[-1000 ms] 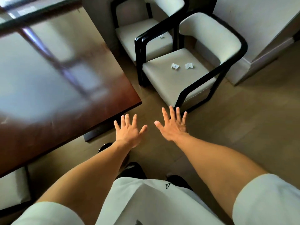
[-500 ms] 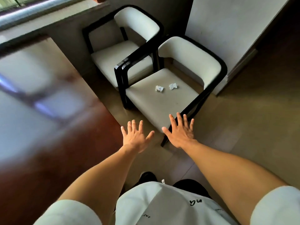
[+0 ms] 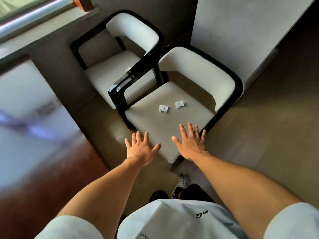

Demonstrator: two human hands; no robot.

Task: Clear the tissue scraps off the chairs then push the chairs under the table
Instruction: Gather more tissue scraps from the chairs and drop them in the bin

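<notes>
Both hands are spread wide and hold nothing: the left hand (image 3: 140,149) sits off the near chair (image 3: 172,121)'s front left edge, the right hand (image 3: 191,144) over its seat. Two tissue scraps (image 3: 163,108) (image 3: 179,104) lie mid-seat; another scrap (image 3: 128,69) lies on the far chair (image 3: 110,73). The table (image 3: 34,135) stands left.

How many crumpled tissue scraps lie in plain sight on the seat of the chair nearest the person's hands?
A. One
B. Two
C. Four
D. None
B. Two crumpled white scraps, the left scrap and the right scrap, lie side by side but apart on the near chair seat, ahead of the left hand and right hand, both spread open.
</notes>
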